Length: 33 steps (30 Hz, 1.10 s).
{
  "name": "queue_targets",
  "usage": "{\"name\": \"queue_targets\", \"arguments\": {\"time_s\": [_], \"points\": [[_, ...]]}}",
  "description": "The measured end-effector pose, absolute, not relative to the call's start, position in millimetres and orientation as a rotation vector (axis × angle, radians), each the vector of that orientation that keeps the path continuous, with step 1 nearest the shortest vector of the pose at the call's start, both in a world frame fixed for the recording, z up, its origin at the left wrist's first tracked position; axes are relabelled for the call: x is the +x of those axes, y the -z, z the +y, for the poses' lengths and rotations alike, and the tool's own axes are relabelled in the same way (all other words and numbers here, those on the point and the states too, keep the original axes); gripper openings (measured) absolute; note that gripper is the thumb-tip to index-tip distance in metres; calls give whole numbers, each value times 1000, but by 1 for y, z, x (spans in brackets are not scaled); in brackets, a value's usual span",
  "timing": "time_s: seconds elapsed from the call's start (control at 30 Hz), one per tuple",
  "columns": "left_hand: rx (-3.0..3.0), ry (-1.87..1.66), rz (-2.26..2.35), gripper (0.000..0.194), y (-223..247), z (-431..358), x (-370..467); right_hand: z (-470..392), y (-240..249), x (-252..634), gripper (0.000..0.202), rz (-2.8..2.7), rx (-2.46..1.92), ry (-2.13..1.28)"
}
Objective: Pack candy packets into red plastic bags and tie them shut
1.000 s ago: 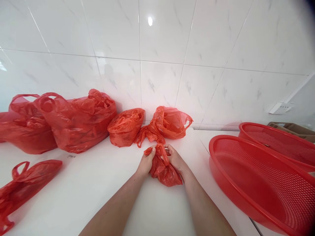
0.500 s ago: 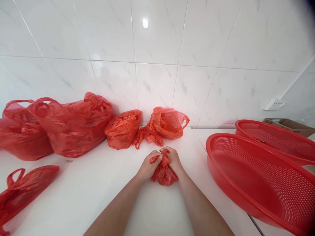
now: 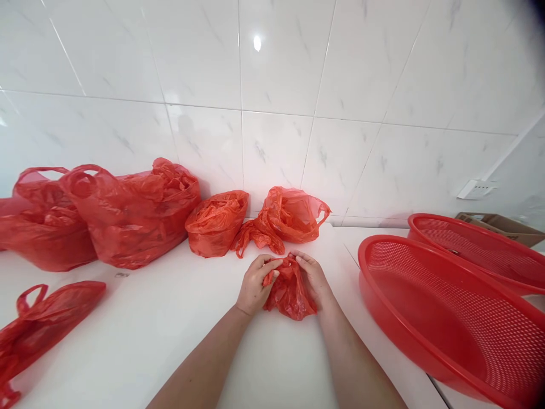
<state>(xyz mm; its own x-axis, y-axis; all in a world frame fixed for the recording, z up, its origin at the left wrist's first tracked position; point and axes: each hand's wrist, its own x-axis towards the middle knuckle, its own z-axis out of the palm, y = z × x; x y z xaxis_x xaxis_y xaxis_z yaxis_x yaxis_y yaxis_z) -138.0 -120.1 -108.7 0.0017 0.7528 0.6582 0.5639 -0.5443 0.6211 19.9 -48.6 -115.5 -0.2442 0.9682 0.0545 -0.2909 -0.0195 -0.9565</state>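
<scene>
Well left of the crumpled, thin red plastic bag (image 3: 293,295), a long red plastic bag with a looped handle (image 3: 63,309) lies on the glossy white tabletop (image 3: 153,329). Beside the crumpled bag, the left hand (image 3: 254,285) clamps its gathered top between thumb and fingers; opposite, the right hand (image 3: 314,279) has its fingers curled onto the plastic. Right of that bag sits an oval, perforated red plastic basket (image 3: 426,321).
</scene>
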Motion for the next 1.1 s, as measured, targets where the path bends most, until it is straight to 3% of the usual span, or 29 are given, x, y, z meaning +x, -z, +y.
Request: {"name": "queue_targets", "arguments": {"time_s": [0.17, 0.4, 0.63, 0.8, 0.87, 1.0, 1.1], "points": [[1978, -1769, 1478, 30, 111, -120, -143, -37, 127, 27, 27, -1269, -1184, -1110], [1831, -1769, 1578, 34, 113, -120, -143, -31, 132, 38, 31, -1391, -1471, -643], [1796, -1749, 1579, 35, 115, -119, -142, -24, 137, 47, 34, -1519, -1648, -452], [1778, -1842, 1674, 22, 114, -120, -141, -28, 131, 50, 38, -1597, -1661, -471], [1875, -1839, 1629, 32, 116, -122, -137, -26, 133, 52, 43, -1601, -1736, -460], [2190, -1469, 1636, 78, 124, -121, -130, -19, 141, 50, 40, -1733, -1773, -477], [2323, -1170, 1553, 82, 128, -118, -127, -19, 142, 47, 35, -1813, -1729, -528]]}}
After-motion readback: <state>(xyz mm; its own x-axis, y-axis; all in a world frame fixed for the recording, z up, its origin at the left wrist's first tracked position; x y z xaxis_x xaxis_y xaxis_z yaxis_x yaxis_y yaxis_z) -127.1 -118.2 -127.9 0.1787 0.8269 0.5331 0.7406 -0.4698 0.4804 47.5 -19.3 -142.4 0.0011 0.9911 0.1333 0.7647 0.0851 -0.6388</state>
